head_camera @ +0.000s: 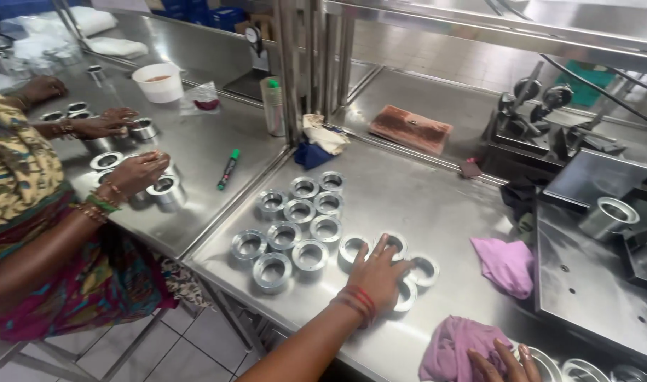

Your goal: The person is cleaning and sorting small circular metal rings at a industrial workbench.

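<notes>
Pink cloth (454, 348) on steel worktable (436, 205), tiled floor (175, 346) below.

One view only: head camera, looking down and forward over my steel tabletop (436, 198). Close range; a co-worker's bench lies far left.

Workshop interior. Two stainless steel tables (196, 152) set at an angle w/ a narrow gap between, tops bright w/ reflected light. Steel uprights (295, 64) rise at the back where the tables meet; a horizontal steel rail (493, 28) runs top right. Pale tiled floor (185, 346) below, table legs visible. Blue crates (217, 14) far back.
</notes>
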